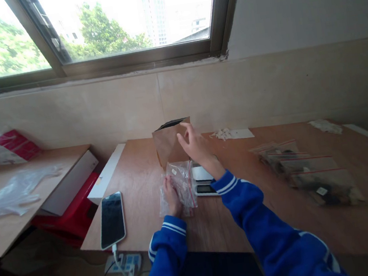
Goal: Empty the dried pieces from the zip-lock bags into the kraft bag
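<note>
Two hands busy at the near edge of the surface (217,233), blue sleeves in from the bottom.

Left hand (172,197): grip closed on a small clear zip bag (180,184), red seal strip, fingers pinning its lower part down. Bag sits just left of a small scale (203,180), touching or overlapping its left edge; can't tell which.

Right hand (196,147): fingers spread, grip loose, resting on the top right of a brown paper pouch (170,145). Can't tell if it's pinching the rim or just steadying it. Pouch stands upright just behind the clear bag and the scale, mouth open, dark lining showing.

My read on doing this well:
- keep the pouch upright with the right hand, it looks light and tippy
- hold the clear bag's mouth open and level, low on the surface
- keep the bag off the scale platform so the reading isn't skewed

Phone (112,219) lies at the near left corner, cable hanging off the edge; elbow risk. Right side, middle distance: row of filled zip bags (307,171). Far edge: white paper scraps (231,133) near the wall.
</note>
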`<state>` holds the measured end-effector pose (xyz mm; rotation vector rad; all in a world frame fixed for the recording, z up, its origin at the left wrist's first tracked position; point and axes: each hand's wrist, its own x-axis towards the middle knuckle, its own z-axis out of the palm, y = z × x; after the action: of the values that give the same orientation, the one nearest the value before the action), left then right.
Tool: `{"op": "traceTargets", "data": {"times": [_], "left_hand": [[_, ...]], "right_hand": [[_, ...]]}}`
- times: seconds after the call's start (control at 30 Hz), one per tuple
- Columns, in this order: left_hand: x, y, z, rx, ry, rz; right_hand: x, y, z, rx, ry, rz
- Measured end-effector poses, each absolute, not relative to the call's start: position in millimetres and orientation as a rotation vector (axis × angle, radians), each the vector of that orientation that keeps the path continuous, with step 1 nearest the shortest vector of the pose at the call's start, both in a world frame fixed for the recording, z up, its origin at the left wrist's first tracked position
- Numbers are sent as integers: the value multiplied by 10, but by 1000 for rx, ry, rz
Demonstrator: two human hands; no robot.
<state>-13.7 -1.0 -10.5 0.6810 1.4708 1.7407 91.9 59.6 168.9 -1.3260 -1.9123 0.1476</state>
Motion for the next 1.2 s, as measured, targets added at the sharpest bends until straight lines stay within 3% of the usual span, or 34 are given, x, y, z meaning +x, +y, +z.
{"op": "traceTargets", "data": {"times": [0.13, 0.23, 0.37, 0.53, 0.7, 0.93, 1.2], "left_hand": [[-84, -84, -48, 709, 1451, 1831], [-33, -164, 36, 782, 1449, 1840], [8, -229, 208, 976, 1425, 1683], [36, -286, 465, 1192, 1307, 1422], [68, -451, 588, 1203, 1281, 1479], [28, -609, 577, 1118, 1396, 1643], [-121, -774, 668, 1061, 1663, 1657]], "right_hand": [[1057, 179, 1089, -1343, -1651, 364], [1127, -81, 700, -1412, -1442, 704], [1273, -268, 612, -1235, -1303, 1081], [1491, -351, 825, -1220, -1043, 994], [1474, -447, 853, -1207, -978, 968], [1411, -739, 657, -1161, -1185, 1423], [1591, -808, 459, -1211, -1275, 1445]]}}
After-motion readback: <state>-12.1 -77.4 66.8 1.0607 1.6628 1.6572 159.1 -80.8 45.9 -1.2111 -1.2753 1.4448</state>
